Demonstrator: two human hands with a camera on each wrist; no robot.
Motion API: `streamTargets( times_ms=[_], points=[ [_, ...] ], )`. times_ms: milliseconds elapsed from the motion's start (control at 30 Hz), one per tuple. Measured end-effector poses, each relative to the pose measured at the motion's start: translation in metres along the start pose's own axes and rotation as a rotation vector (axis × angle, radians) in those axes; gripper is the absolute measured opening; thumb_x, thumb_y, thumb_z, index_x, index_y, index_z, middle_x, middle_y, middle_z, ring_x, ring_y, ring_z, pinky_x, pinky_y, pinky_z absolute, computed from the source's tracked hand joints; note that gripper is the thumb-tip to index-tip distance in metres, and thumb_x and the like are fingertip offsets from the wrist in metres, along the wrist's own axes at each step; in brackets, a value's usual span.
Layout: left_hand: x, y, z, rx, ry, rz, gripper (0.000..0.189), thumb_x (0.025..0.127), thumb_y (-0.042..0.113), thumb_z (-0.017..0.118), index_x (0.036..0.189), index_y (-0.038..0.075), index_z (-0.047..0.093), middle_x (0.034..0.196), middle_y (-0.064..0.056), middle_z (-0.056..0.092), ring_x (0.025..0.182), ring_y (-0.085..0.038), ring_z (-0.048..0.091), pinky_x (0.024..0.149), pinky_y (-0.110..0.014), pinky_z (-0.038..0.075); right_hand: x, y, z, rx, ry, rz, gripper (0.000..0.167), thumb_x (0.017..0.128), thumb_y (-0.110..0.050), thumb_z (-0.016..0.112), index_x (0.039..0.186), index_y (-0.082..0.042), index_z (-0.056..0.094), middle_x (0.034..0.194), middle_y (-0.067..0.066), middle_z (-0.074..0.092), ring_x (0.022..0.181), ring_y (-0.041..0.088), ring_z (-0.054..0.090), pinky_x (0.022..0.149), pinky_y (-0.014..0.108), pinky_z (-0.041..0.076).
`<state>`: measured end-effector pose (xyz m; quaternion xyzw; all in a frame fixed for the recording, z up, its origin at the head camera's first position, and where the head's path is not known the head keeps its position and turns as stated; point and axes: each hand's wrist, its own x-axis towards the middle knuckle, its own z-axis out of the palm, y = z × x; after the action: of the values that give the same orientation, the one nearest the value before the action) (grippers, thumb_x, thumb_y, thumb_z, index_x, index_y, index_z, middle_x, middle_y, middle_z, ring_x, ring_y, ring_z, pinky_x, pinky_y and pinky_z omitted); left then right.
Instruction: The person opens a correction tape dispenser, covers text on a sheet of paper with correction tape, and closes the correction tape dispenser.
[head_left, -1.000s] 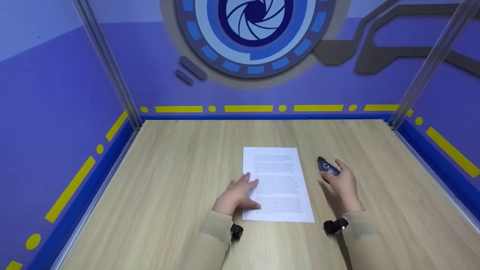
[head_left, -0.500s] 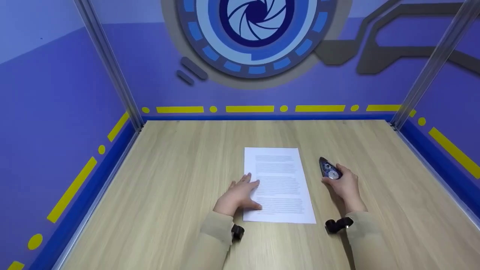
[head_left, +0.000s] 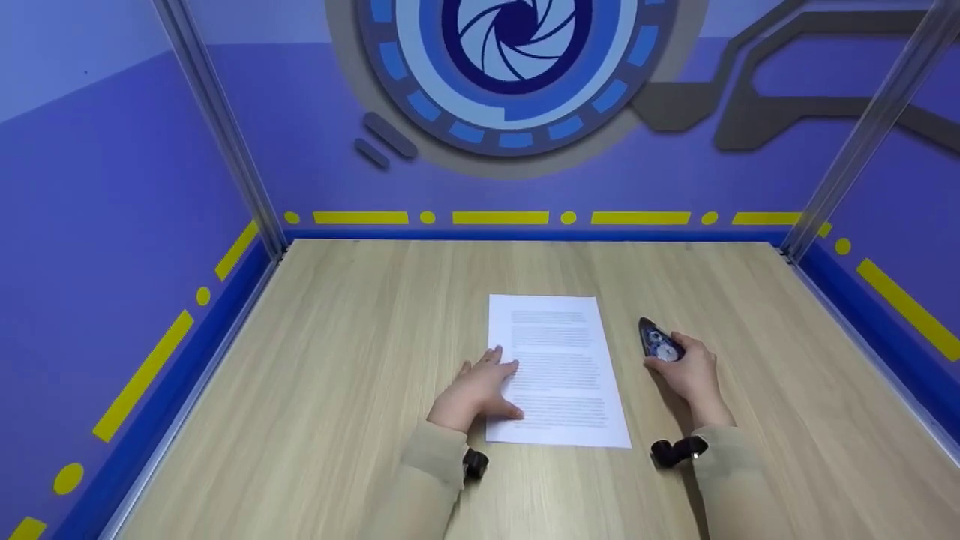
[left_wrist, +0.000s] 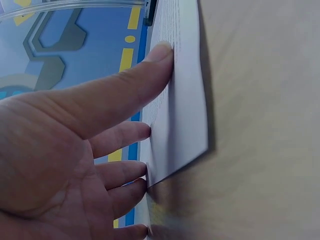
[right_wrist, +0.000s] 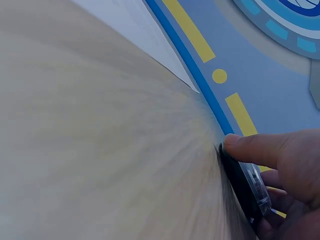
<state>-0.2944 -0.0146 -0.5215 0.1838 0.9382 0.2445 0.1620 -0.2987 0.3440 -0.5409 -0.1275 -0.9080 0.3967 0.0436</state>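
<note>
A printed sheet of paper [head_left: 555, 360] lies on the wooden table, its long side running away from me. Across its left edge rests my left hand [head_left: 474, 391], fingers spread. In the left wrist view the thumb [left_wrist: 135, 82] touches the printed face, and the sheet's near corner is slightly raised. To the right of the sheet, my right hand [head_left: 691, 375] grips a correction tape [head_left: 660, 343] between thumb and fingers. Its dark case has a see-through window with round wheels inside, and the pointed tip faces away from me. In the right wrist view the correction tape [right_wrist: 243, 180] is edge-on, close to the tabletop.
The wooden table [head_left: 360, 337] meets a blue-purple back wall [head_left: 300, 150] with yellow dashes, and similar side walls. Metal posts [head_left: 217, 127] rise at the far corners. Small black cameras [head_left: 474, 465] are strapped to both wrists.
My right hand has turned the correction tape so its wheels show more, shifting it slightly right and then a little toward me. The left hand and paper stay in place.
</note>
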Motion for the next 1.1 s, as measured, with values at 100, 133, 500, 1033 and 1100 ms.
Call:
streamTargets(
  times_ms=[100,133,500,1033,1100],
  points=[
    [0.000,0.000,0.000,0.005,0.002,0.004,0.091,0.078,0.034,0.089,0.155,0.010,0.047,0.171,-0.019,0.022,0.161,-0.034,0.016,0.132,-0.059,0.012,-0.001,0.001,0.001,0.008,0.001,0.005,0.082,0.091,-0.020,0.076,0.153,0.011,0.034,0.154,0.039,0.037,0.137,0.054,0.038,0.118,0.061,0.034],
    [-0.001,0.000,0.001,0.003,0.003,0.006,0.090,0.078,0.034,0.090,0.154,0.010,0.047,0.171,-0.019,0.022,0.161,-0.034,0.016,0.132,-0.059,0.012,-0.001,0.001,0.001,0.008,0.000,0.009,0.081,0.091,-0.020,0.076,0.154,0.011,0.034,0.154,0.039,0.037,0.137,0.053,0.038,0.118,0.061,0.035],
    [0.000,0.001,0.000,0.016,0.002,0.005,0.092,0.077,0.033,0.091,0.154,0.007,0.047,0.170,-0.020,0.024,0.160,-0.035,0.019,0.132,-0.058,0.014,0.000,0.001,0.000,0.004,-0.004,0.001,0.082,0.090,-0.022,0.076,0.153,0.011,0.036,0.151,0.040,0.039,0.131,0.051,0.045,0.113,0.058,0.040],
    [0.002,0.002,0.000,0.039,0.021,-0.004,0.082,0.086,0.040,0.081,0.153,0.005,0.048,0.169,-0.019,0.028,0.160,-0.034,0.021,0.131,-0.059,0.016,-0.001,-0.013,-0.001,0.052,-0.050,-0.026,0.083,0.091,-0.019,0.077,0.154,0.011,0.033,0.152,0.039,0.039,0.133,0.050,0.047,0.117,0.059,0.040],
    [0.004,0.003,0.001,0.047,0.036,-0.014,0.076,0.092,0.042,0.075,0.152,0.004,0.048,0.168,-0.019,0.030,0.159,-0.034,0.023,0.131,-0.059,0.017,-0.001,-0.016,0.000,0.058,-0.056,-0.041,0.081,0.091,-0.017,0.076,0.155,0.010,0.033,0.153,0.038,0.037,0.136,0.050,0.045,0.120,0.060,0.037]
  ],
)
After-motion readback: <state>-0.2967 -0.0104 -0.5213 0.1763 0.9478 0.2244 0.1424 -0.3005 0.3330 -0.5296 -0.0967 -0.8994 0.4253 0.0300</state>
